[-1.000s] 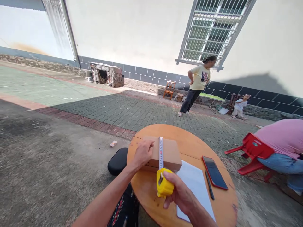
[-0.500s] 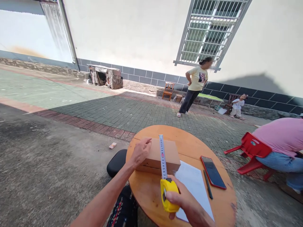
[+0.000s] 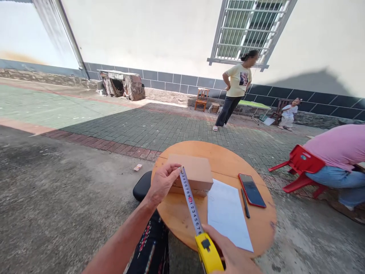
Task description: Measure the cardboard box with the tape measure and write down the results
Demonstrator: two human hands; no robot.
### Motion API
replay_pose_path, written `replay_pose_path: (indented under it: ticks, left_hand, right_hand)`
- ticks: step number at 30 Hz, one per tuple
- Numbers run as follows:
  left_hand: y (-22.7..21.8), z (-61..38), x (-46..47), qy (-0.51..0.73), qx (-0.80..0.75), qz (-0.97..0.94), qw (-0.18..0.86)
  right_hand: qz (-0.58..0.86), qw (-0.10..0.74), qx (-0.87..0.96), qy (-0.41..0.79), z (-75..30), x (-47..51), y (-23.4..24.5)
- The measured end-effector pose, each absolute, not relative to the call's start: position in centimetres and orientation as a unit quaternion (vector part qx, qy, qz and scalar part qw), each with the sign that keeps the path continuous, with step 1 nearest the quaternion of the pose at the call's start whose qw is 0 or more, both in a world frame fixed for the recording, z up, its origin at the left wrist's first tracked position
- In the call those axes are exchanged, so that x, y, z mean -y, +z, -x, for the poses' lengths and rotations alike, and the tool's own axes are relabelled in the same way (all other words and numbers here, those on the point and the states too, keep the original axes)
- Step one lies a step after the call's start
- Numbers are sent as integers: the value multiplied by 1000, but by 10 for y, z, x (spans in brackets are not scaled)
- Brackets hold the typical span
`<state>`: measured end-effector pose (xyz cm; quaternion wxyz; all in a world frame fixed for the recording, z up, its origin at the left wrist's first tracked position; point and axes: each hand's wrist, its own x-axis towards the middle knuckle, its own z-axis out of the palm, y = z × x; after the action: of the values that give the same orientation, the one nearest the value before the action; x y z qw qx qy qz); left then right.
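Right hand (image 3: 234,260), bottom of frame, just off the table's near edge: fingers curled tight round the tape case (image 3: 209,257). The case is yellow hard plastic w/ a black slide button on top. Hand partly cut by frame.

Tape blade (image 3: 190,199): narrow white strip, black and red numerals. It runs from the case up and left over the near part of the table (image 3: 173,217) to the box.

Left hand (image 3: 162,182): thumb and forefinger pinched shut on the blade's end, held at the near-left top corner of the cardboard box (image 3: 194,173). Other fingers folded by the box's left side.

Box: brown, plain, rectangular, closed; contents not visible. Sits flat, left of table ctr.

Table: round, orange-brown wood, smooth top.

- Paper sheet (image 3: 226,213): white, flat, just right of the box, reaching the near-right edge.
- Pen (image 3: 245,198): black, slim, along the sheet's right side.
- Phone (image 3: 251,185): red rim, dark glass up, just right of the pen, near the right edge.
- Stool (image 3: 141,186): black, padded, below the table's left edge.

Ground: rough concrete, then brick paving.

Right: red plastic chair (image 3: 302,167), w/ a person in a pink top (image 3: 339,146) beside it.

Far, by the tiled wall base: a person in a pale yellow T-shirt (image 3: 235,89) standing, w/ a small wooden chair (image 3: 202,99) to their left.
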<state>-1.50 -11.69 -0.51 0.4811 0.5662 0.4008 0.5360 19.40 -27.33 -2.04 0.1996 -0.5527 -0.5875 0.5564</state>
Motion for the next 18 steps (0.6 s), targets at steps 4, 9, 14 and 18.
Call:
replay_pose_path:
  ticks: [4,9,14,18]
  left_hand:
    - [-14,8,141,519,-403,-562,503]
    - [-37,2,186,471,-392,-594,521]
    - [-68,28,211,462,-419,-654,428]
    - [-110,53,228,445,-472,-620,442]
  right_hand:
    - [564,244,553,563,-190,273,-24]
    - [598,268,564,502,-185,268,-16]
    - [621,243,634,392,-185,252,6]
    - [603,242,724,232,-183,208,32]
